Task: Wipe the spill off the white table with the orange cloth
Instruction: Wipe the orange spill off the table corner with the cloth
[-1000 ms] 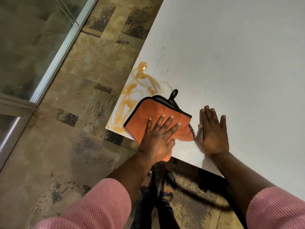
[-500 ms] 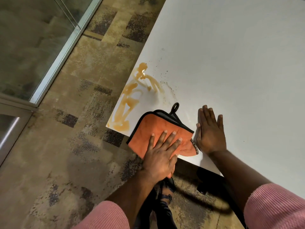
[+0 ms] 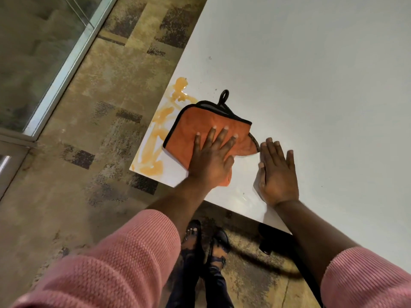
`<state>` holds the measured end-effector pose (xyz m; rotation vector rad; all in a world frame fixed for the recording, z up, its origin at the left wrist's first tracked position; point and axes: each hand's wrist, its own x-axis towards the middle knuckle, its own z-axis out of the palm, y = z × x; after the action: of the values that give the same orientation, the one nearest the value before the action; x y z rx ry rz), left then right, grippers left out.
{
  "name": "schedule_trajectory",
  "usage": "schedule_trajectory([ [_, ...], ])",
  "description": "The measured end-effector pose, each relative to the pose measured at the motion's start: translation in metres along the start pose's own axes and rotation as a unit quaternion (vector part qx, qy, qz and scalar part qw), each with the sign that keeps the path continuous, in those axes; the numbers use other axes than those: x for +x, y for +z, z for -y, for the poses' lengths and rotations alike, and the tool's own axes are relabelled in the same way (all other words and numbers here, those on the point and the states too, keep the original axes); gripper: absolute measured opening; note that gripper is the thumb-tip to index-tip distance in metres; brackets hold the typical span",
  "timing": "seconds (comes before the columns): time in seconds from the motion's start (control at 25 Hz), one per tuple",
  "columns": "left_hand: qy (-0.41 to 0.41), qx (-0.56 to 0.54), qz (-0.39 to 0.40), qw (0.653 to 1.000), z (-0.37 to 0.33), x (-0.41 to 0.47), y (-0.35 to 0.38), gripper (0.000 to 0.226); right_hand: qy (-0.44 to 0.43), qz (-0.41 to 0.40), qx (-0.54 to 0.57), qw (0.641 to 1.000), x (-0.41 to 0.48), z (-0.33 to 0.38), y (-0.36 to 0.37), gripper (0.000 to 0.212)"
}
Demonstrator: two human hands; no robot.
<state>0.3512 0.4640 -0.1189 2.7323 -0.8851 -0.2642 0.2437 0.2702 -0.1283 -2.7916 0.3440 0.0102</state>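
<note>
Orange cloth (image 3: 200, 127) partly hidden under left hand (image 3: 211, 161); spill (image 3: 155, 130) beside it.

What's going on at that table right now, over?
Left hand flat on folded orange cloth, right hand flat on white table. Orange liquid spill remains beside cloth at table corner. Nothing blocking.
</note>
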Motion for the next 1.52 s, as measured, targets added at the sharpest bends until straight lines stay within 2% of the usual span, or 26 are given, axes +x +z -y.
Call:
schedule_trajectory([
  [0.24, 0.021, -0.008, 0.054, 0.998, -0.037, -0.099, 0.016, 0.065, -0.008, 0.013, -0.005, 1.0, 0.0, -0.005, 0.001, 0.06],
  [0.32, 0.03, 0.0, 0.057, 0.998, -0.034, -0.107, 0.02, 0.064, -0.006, 0.009, -0.005, 1.0, -0.001, -0.004, 0.002, 0.059],
  [0.52, 0.062, 0.013, 0.057, 0.996, -0.018, -0.079, 0.015, 0.061, -0.006, 0.015, -0.007, 1.0, 0.001, -0.003, 0.001, 0.06],
  [0.76, -0.024, 0.039, 0.006, 0.999, 0.027, 0.028, -0.01, 0.06, -0.007, -0.006, -0.005, 1.0, 0.002, 0.002, 0.0, 0.062],
  [0.88, -0.038, 0.033, -0.009, 0.999, 0.017, 0.013, 0.002, 0.063, -0.011, -0.001, -0.013, 1.0, 0.001, 0.0, 0.003, 0.062],
  [1.0, -0.035, 0.015, 0.018, 0.999, -0.009, -0.035, 0.01, 0.065, -0.017, 0.015, -0.02, 1.0, -0.002, -0.004, 0.0, 0.062],
  [1.2, -0.03, 0.012, 0.032, 0.999, -0.017, -0.072, 0.017, 0.064, -0.073, 0.042, -0.039, 0.996, 0.008, -0.023, -0.01, 0.064],
  [1.36, -0.01, 0.026, 0.024, 0.999, -0.006, -0.027, 0.005, 0.06, -0.083, 0.054, -0.039, 0.994, 0.018, -0.028, -0.011, 0.065],
  [1.52, -0.025, 0.035, -0.017, 0.999, 0.012, 0.051, -0.006, 0.057, -0.081, 0.044, -0.039, 0.995, 0.018, -0.028, -0.01, 0.066],
])
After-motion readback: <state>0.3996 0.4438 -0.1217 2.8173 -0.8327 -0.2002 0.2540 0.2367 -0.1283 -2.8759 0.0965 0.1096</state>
